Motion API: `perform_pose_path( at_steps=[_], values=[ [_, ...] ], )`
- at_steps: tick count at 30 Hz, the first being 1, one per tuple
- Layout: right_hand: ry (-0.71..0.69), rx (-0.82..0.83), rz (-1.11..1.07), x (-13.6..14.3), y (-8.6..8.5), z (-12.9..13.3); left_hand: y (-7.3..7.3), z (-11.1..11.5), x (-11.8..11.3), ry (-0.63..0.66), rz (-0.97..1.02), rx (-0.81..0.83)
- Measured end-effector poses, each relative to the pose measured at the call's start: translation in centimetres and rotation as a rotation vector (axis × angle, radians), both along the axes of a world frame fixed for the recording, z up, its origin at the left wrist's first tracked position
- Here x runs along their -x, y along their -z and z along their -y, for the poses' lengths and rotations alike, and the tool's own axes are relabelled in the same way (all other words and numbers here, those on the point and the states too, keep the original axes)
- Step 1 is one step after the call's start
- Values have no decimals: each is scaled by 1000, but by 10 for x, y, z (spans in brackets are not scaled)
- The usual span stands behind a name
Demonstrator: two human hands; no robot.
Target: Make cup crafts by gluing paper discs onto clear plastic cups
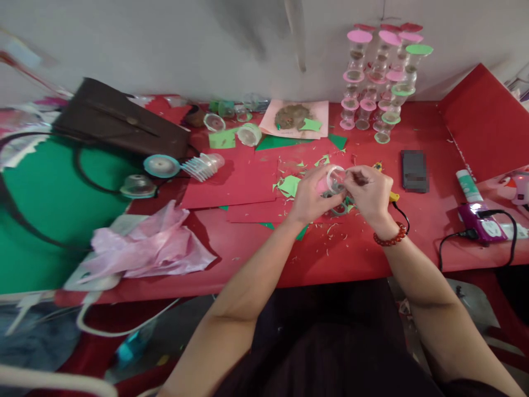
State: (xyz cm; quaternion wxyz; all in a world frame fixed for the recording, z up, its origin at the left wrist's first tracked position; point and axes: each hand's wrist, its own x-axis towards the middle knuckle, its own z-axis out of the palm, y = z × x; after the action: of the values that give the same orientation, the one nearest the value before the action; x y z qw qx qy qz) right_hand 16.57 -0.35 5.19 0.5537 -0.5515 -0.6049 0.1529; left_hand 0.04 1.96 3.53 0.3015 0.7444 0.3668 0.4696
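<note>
My left hand (311,194) is wrapped round a small clear plastic cup (336,178) with pink at its side, its round rim turned toward my right hand. At that rim, my right hand (369,190) has its thumb and fingers pinched together; whatever they hold is too small to make out. Just under the hands lie scissors with grey-green handles (341,208), partly covered. Scraps of light green paper (289,186) and thin shavings are scattered around. Beside my right wrist shows a yellow tool (394,197) with a black cord, mostly hidden.
Stacked cup towers with pink and green discs (390,85) stand at the back right. A phone (414,171), glue stick (469,186) and purple power adapter (481,223) lie to the right. Leftward are nested cups (202,167), a pink plastic bag (152,245) and a dark handbag (124,118).
</note>
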Motion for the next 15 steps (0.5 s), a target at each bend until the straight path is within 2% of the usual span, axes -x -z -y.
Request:
perform_pose_path(
  at_steps=[3,8,13,15],
  values=[
    [8,-62,11,2,1,1,-3,1,-1,17,34,35],
    [-13,-23,-40,-1,3,-1,-4,4,0,82,122,127],
    [156,-102,-224,-25,-4,-18,0,8,0,143,189,191],
    [171,-84,-266,-35,-5,-23,1,8,1,168,257,226]
  ],
)
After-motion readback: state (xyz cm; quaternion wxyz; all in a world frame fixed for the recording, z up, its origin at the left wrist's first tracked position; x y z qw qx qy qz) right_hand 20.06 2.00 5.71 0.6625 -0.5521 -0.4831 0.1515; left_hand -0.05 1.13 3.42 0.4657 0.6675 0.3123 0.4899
